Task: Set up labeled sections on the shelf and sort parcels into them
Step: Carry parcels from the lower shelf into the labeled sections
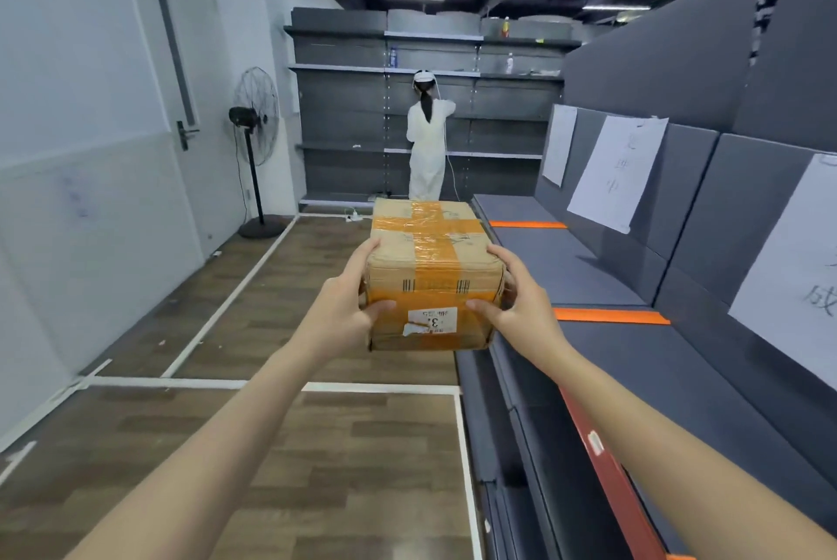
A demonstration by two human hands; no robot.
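Observation:
A cardboard parcel (432,260) crossed with orange tape, with a white sticker on its near face, is held in the air in front of me. My left hand (348,301) grips its left side, thumb on the near face. My right hand (516,297) grips its right side the same way. The grey shelf (589,269) runs along my right, its surface split by orange tape strips (611,316). White paper labels (616,172) with handwritten characters hang on its back panel, one per section. The parcel hovers just left of the shelf's front edge.
A person in white (425,138) stands with their back to me at the far shelving (344,106). A standing fan (256,143) and a door (176,61) are at the left wall. White tape lines (271,385) mark the wooden floor.

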